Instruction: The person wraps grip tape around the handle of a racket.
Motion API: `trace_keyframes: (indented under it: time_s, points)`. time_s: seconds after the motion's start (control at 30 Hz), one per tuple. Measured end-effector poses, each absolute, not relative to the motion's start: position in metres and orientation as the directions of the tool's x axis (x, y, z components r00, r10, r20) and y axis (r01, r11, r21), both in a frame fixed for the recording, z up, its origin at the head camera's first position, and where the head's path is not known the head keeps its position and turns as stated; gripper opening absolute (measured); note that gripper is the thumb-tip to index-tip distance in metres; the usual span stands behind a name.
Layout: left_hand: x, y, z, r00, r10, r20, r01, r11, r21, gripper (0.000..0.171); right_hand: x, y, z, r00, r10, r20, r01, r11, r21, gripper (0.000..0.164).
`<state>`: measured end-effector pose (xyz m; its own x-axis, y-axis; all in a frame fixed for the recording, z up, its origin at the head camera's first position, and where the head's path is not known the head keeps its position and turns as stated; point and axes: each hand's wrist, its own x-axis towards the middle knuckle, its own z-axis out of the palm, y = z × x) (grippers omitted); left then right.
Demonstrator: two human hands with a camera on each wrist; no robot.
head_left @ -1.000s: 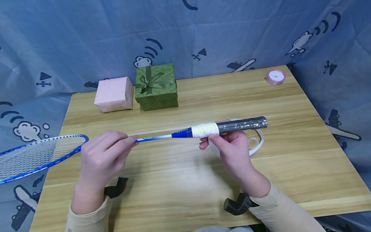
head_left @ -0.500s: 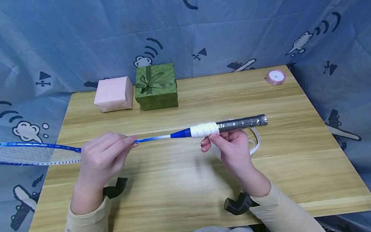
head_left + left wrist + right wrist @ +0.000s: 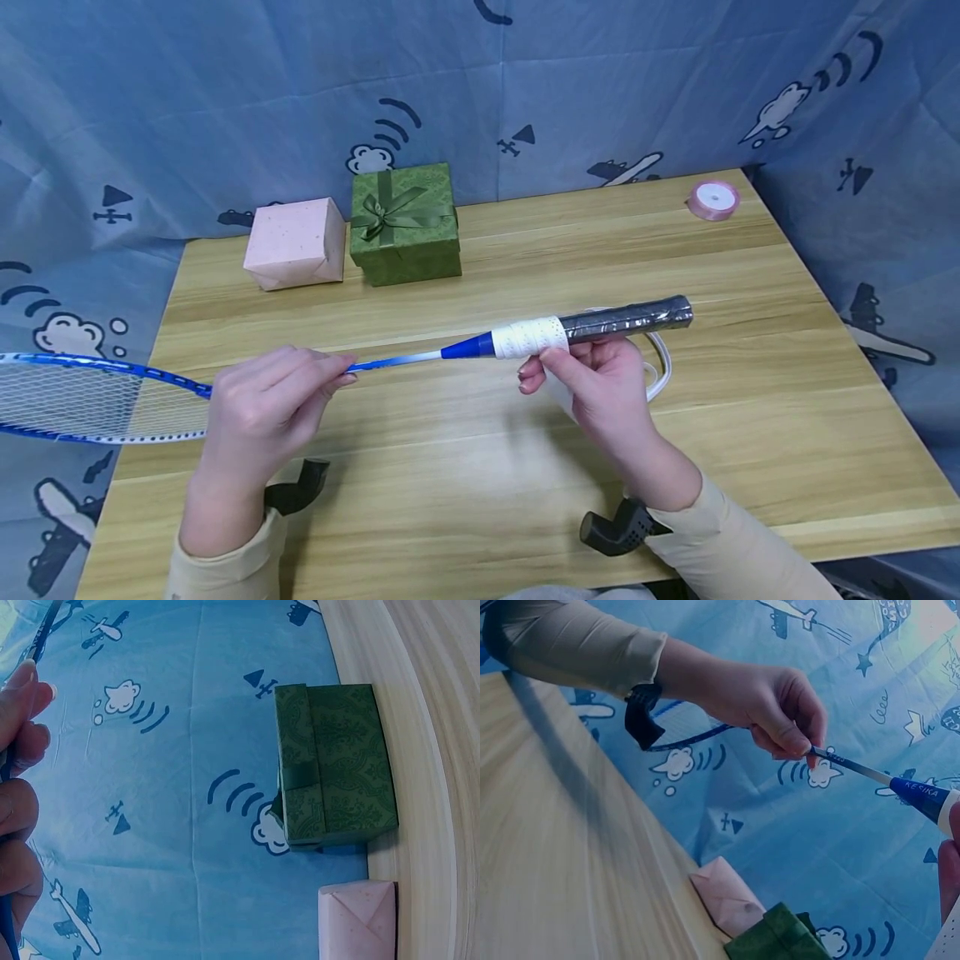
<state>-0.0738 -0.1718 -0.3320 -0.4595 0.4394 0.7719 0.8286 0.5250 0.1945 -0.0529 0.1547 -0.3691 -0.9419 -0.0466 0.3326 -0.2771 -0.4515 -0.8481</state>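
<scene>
A blue badminton racket (image 3: 468,347) is held level above the table, its strung head at the far left. My left hand (image 3: 262,408) pinches the thin shaft; in the right wrist view the left hand (image 3: 776,709) has thumb and fingertips on it. White perforated grip tape (image 3: 528,337) is wound round the handle next to the blue cone. My right hand (image 3: 611,392) pinches this tape at the edge of the windings, fingers partly behind the handle. Beyond it the handle's bare end (image 3: 637,317) is dark and shiny. A loose white loop of tape (image 3: 662,371) shows behind the right hand.
A pink wrapped box (image 3: 294,243) and a green gift box (image 3: 405,225) with a bow stand side by side at the back left of the wooden table (image 3: 465,500). A pink ribbon roll (image 3: 713,200) lies at the back right. Blue patterned cloth (image 3: 570,100) hangs behind.
The racket has rolled about its shaft, so its head lies at a different tilt. The handle end is slightly higher and the loose tape loop has shifted a little left. Both hands keep their places.
</scene>
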Motion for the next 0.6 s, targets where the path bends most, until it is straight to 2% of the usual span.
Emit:
trace_keyframes:
  time_s: [0.17, 0.33, 0.5, 0.6]
  points:
    - [-0.073, -0.175, -0.330, -0.489, 0.466, 0.738, 0.820, 0.533, 0.207, 0.032, -0.053, 0.157, -0.369, -0.944, -0.055, 0.326, -0.266, -0.459, -0.848, 0.036]
    - [-0.073, -0.173, -0.328, -0.503, 0.451, 0.738, 0.796, 0.575, 0.191, 0.031, -0.053, 0.156, -0.368, -0.950, -0.024, 0.311, -0.272, -0.422, -0.865, 0.033]
    - [-0.075, -0.166, -0.331, -0.456, 0.338, 0.824, 0.749, 0.646, 0.149, 0.026, -0.052, 0.154, -0.367, -0.953, -0.005, 0.303, -0.275, -0.406, -0.872, 0.027]
    - [-0.075, -0.165, -0.332, -0.429, 0.306, 0.850, 0.759, 0.632, 0.156, 0.025, -0.052, 0.154, -0.368, -0.953, 0.009, 0.302, -0.281, -0.394, -0.875, 0.026]
